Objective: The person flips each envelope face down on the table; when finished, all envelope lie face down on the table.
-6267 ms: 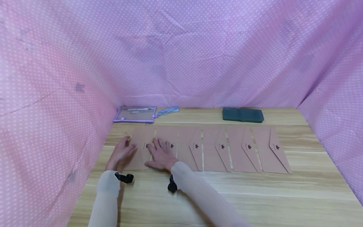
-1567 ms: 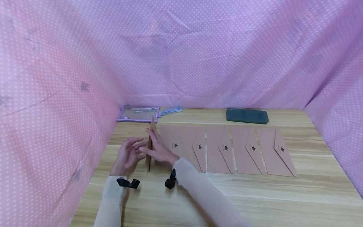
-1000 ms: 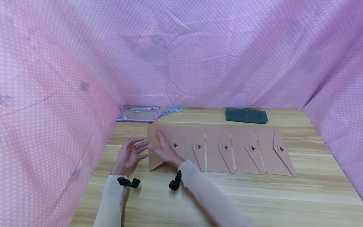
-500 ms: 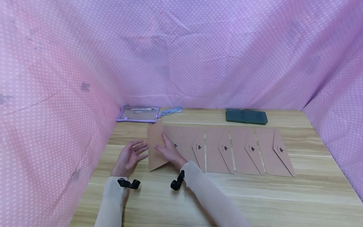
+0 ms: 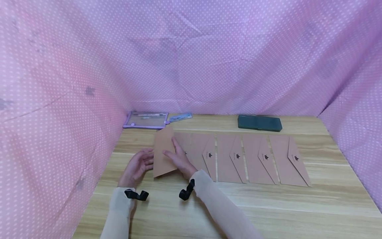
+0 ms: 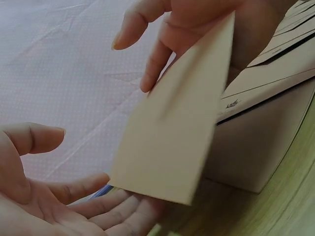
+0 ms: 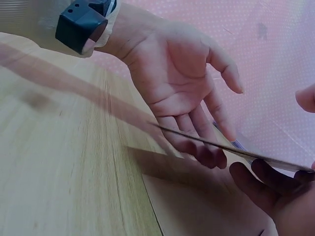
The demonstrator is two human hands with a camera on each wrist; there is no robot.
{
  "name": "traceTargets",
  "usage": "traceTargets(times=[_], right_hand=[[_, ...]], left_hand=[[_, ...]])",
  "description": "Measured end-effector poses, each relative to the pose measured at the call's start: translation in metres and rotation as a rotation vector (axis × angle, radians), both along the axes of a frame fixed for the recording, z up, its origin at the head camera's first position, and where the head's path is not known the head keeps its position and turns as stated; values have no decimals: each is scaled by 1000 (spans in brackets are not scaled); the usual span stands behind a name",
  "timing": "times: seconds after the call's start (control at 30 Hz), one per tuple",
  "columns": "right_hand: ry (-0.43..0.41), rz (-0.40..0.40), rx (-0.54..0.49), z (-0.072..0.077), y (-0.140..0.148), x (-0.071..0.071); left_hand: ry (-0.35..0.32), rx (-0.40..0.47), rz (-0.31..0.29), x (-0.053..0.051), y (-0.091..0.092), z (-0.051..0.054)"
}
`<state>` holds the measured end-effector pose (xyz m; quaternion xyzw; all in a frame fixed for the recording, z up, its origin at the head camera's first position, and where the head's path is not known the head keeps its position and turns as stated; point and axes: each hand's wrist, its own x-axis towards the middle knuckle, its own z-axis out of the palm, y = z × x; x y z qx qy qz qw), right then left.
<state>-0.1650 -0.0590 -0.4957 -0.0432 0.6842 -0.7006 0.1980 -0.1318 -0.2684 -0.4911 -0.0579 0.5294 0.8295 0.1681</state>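
Observation:
A brown paper envelope (image 5: pixel 163 152) is raised and tilted at the left end of a row, its plain face toward the head camera. My right hand (image 5: pixel 181 160) grips its right side, fingers underneath and thumb over the plain face. My left hand (image 5: pixel 138 167) lies palm up at the envelope's left edge. In the left wrist view, the envelope (image 6: pixel 172 128) touches the left fingers (image 6: pixel 118 211), which are relaxed, with the thumb apart. The right wrist view shows the envelope (image 7: pixel 231 147) edge-on. A flat envelope (image 5: pixel 182 139) beneath the right hand is partly hidden.
Several brown envelopes (image 5: pixel 228 159) with crown-printed flaps lie flat in a row to the right. Behind stand a purple-edged clear pouch (image 5: pixel 146 125), a blue item (image 5: pixel 180 117) and a dark green case (image 5: pixel 259 122). Pink dotted cloth (image 5: pixel 209 66) encloses the wooden table (image 5: pixel 191 212).
The envelope lay flat under both hands, then stood on edge; now its plain face leans toward the right. My right hand has shifted slightly right, and my left fingers have come to its edge.

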Motion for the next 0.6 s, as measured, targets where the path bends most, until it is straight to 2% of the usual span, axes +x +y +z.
traceTargets(times=[0.2, 0.33, 0.5, 0.6], right_hand=[[-1, -52, -37, 2, 0, -1], [-4, -74, -64, 3, 0, -4], [-5, -59, -67, 2, 2, -5], [4, -29, -52, 2, 3, -4]], left_hand=[[-25, -92, 2, 3, 6, -2], [-11, -130, 30, 4, 9, -7], [35, -104, 84, 6, 9, -12], [47, -66, 108, 6, 5, -11]])
